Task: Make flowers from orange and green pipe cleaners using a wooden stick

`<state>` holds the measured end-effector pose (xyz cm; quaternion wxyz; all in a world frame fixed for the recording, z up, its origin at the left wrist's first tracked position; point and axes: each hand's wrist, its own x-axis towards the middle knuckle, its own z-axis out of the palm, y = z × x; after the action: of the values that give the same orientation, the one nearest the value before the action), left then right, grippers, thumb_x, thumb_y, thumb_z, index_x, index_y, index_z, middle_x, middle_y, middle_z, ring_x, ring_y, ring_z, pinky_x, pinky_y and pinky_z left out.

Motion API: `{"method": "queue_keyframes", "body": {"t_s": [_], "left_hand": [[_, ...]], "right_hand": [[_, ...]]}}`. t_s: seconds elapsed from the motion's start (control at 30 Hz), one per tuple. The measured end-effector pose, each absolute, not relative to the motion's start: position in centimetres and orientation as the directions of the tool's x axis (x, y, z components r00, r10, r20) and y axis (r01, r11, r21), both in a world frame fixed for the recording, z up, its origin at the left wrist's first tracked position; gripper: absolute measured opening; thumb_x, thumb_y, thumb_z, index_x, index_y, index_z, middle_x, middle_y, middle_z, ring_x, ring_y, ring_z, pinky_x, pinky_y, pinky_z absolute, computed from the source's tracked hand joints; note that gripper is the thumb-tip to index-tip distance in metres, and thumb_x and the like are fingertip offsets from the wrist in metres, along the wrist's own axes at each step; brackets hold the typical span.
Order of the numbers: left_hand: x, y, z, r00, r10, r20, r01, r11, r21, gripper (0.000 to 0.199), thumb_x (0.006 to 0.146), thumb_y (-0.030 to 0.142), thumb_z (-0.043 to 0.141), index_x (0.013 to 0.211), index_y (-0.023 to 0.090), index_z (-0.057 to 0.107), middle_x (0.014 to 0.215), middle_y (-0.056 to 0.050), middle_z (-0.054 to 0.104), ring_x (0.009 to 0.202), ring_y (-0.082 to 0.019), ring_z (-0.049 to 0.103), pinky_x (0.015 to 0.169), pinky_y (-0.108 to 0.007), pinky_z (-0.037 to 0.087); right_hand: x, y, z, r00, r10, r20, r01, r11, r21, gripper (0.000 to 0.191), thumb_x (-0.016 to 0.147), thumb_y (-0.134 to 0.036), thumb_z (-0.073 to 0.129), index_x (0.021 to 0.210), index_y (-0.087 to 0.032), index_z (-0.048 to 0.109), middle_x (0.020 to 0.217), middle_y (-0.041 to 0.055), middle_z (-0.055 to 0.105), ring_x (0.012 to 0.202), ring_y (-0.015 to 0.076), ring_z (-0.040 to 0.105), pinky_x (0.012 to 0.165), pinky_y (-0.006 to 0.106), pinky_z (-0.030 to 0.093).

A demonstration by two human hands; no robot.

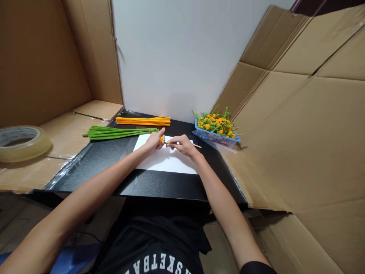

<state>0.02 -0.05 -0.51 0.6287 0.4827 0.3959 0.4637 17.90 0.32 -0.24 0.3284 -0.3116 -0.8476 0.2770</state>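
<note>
Over a white sheet (pixel 165 163) on the black table, my left hand (pixel 155 141) is closed around a small orange fuzzy piece (pixel 161 140). A short green stem (pixel 165 143) runs from it toward my right hand (pixel 182 144), whose fingers pinch the stem's end. A thin pale stick (pixel 197 145) sticks out to the right beyond my right hand; how it is held is hidden. Green fuzzy stems (pixel 114 133) lie in a bundle to the left of my left hand, with orange ones (pixel 142 121) behind them.
At the back right stands a blue basket (pixel 218 137) full of orange and green pieces (pixel 219 125). A large roll of clear tape (pixel 42 145) lies on cardboard at the far left. Cardboard walls (pixel 308 125) rise on both sides; a white wall (pixel 176 57) is behind the table (pixel 168 186).
</note>
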Motion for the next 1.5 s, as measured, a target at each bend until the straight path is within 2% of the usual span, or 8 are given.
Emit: {"method": "queue_keyframes", "body": {"t_s": [0.47, 0.67, 0.83, 1.13, 1.23, 1.33, 1.4, 1.5], "left_hand": [[-0.3, 0.3, -1.0, 0.215, 0.977, -0.004, -0.219, 0.053, 0.974, 0.063, 0.092, 0.055, 0.048, 0.041, 0.018, 0.044, 0.031, 0.002, 0.026, 0.029, -0.006, 0.022, 0.039, -0.023, 0.012], [-0.7, 0.8, -1.8, 0.211, 0.977, 0.011, -0.194, 0.031, 0.980, 0.062, 0.086, 0.063, 0.052, 0.044, 0.017, 0.051, 0.033, 0.000, 0.035, 0.030, -0.008, 0.031, 0.038, -0.022, 0.016], [-0.5, 0.6, -1.7, 0.211, 0.977, 0.038, -0.218, 0.009, 0.976, 0.058, 0.080, 0.071, 0.057, 0.057, 0.017, 0.056, 0.037, 0.001, 0.043, 0.031, -0.008, 0.036, 0.037, -0.021, 0.020], [-0.3, 0.8, -2.2, 0.251, 0.968, 0.023, -0.234, 0.038, 0.971, 0.060, 0.079, 0.077, 0.055, 0.064, 0.019, 0.053, 0.039, 0.002, 0.045, 0.033, -0.009, 0.037, 0.039, -0.022, 0.024], [-0.6, 1.2, -2.2, 0.200, 0.978, 0.061, -0.195, -0.021, 0.981, 0.059, 0.081, 0.075, 0.052, 0.069, 0.018, 0.057, 0.050, -0.001, 0.053, 0.044, -0.012, 0.048, 0.042, -0.022, 0.034], [-1.1, 1.8, -2.1, 0.047, 0.974, 0.223, -0.071, -0.219, 0.973, 0.052, 0.079, 0.068, 0.060, 0.074, 0.017, 0.062, 0.076, -0.005, 0.064, 0.069, -0.016, 0.060, 0.050, -0.022, 0.042], [-1.3, 2.2, -2.2, 0.053, 0.958, 0.281, -0.039, -0.279, 0.959, 0.045, 0.076, 0.061, 0.067, 0.080, 0.017, 0.064, 0.089, -0.006, 0.066, 0.082, -0.019, 0.061, 0.055, -0.022, 0.047], [-1.4, 2.5, -2.5, 0.132, 0.955, 0.265, -0.086, -0.255, 0.963, 0.042, 0.069, 0.053, 0.075, 0.086, 0.016, 0.065, 0.090, -0.006, 0.065, 0.085, -0.019, 0.061, 0.059, -0.025, 0.052]], "right_hand": [[17.8, 0.4, -0.3, -0.591, 0.701, 0.398, 0.359, 0.671, -0.648, 0.034, 0.088, -0.048, 0.066, 0.080, -0.017, 0.078, 0.058, 0.0004, 0.063, 0.053, 0.0113, 0.052, 0.059, 0.024, 0.039], [17.1, 0.0, -0.6, -0.570, 0.731, 0.375, 0.413, 0.649, -0.639, 0.023, 0.090, -0.035, 0.063, 0.087, -0.017, 0.077, 0.067, 0.0011, 0.069, 0.059, 0.0119, 0.057, 0.061, 0.023, 0.040], [16.5, -0.5, -0.6, -0.518, 0.772, 0.370, 0.438, 0.610, -0.660, 0.022, 0.090, -0.031, 0.062, 0.083, -0.016, 0.076, 0.071, 0.0021, 0.072, 0.063, 0.0126, 0.059, 0.064, 0.023, 0.041], [16.2, -0.7, -0.5, -0.441, 0.761, 0.476, 0.485, 0.649, -0.587, 0.013, 0.083, -0.023, 0.065, 0.080, -0.018, 0.077, 0.075, 0.0012, 0.075, 0.064, 0.0127, 0.060, 0.064, 0.024, 0.041], [16.4, -0.7, -0.5, -0.439, 0.761, 0.478, 0.552, 0.648, -0.524, 0.015, 0.086, -0.026, 0.064, 0.081, -0.019, 0.076, 0.076, 0.0019, 0.075, 0.065, 0.0137, 0.061, 0.067, 0.025, 0.042], [16.5, -0.8, -0.4, -0.389, 0.769, 0.507, 0.687, 0.609, -0.396, 0.015, 0.088, -0.029, 0.065, 0.083, -0.021, 0.077, 0.081, 0.0043, 0.076, 0.073, 0.0174, 0.064, 0.071, 0.028, 0.042], [16.5, -0.9, -0.3, -0.346, 0.776, 0.527, 0.754, 0.565, -0.335, 0.014, 0.089, -0.029, 0.066, 0.086, -0.021, 0.077, 0.084, 0.0056, 0.077, 0.077, 0.0198, 0.064, 0.073, 0.030, 0.042], [16.5, -1.1, -0.1, -0.306, 0.771, 0.559, 0.788, 0.534, -0.305, 0.015, 0.090, -0.029, 0.065, 0.089, -0.021, 0.077, 0.086, 0.0059, 0.076, 0.079, 0.0211, 0.064, 0.074, 0.032, 0.042]]}}
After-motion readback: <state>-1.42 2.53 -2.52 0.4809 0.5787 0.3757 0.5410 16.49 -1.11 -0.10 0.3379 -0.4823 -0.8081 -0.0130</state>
